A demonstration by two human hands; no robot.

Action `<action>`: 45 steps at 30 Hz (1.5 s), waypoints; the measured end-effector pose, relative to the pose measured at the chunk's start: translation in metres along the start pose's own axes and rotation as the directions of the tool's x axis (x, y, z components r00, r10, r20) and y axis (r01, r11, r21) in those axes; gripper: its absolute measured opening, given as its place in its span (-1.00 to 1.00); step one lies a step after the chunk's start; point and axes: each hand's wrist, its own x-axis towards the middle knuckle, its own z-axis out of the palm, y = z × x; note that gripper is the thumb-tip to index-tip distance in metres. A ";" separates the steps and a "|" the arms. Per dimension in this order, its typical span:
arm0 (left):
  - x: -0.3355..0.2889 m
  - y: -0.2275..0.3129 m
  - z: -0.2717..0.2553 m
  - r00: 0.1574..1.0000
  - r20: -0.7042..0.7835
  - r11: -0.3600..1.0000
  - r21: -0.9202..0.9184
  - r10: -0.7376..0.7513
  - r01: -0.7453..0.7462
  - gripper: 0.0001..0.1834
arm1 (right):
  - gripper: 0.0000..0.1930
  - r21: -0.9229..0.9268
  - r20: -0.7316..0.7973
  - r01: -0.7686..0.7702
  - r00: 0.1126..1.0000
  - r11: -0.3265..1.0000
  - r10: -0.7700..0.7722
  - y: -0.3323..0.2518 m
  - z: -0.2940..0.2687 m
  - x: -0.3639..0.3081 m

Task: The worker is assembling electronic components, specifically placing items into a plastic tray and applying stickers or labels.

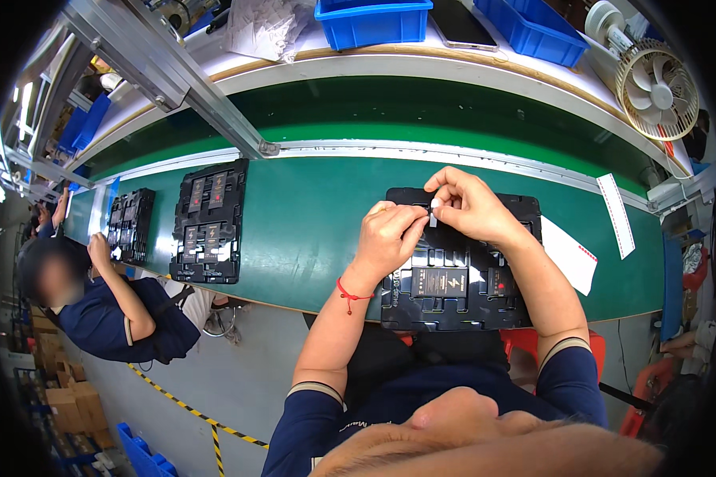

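My left hand and my right hand meet over the far part of a black moulded tray. Thumb and forefinger are pinched together on each hand, around a small white strip between the fingertips; its exact kind is too small to tell. Below my hands, a flat black battery lies in a pocket of the tray. Another battery sits to its right, partly behind my right forearm. My hands and wrists cover part of the tray's far pockets.
To the right lie a white sheet with red marks and a white strip sheet. Another battery tray stands left on the green bench. Further left, a co-worker sits by a tray stack. Blue bins and a fan occupy the shelf.
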 end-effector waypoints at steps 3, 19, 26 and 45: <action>-0.001 -0.001 0.001 1.000 -0.004 1.000 0.004 0.002 -0.002 -0.88 | -0.72 -0.055 -0.020 0.018 1.000 0.998 -0.019 0.000 0.001 -0.001; -0.001 -0.003 0.000 1.000 -0.011 1.000 0.013 0.021 -0.021 -0.91 | -0.72 -0.336 -0.125 0.015 0.990 0.942 -0.061 -0.013 0.012 -0.005; -0.002 -0.001 -0.003 1.000 -0.009 1.000 -0.004 0.016 -0.016 -0.89 | -0.89 -0.709 -0.152 0.287 0.830 0.645 -0.537 -0.025 0.010 -0.019; -0.005 0.004 -0.010 0.986 0.156 0.998 -0.049 0.056 -0.049 -0.88 | -0.76 -0.821 -0.029 0.332 0.788 0.464 -0.616 -0.016 0.009 -0.057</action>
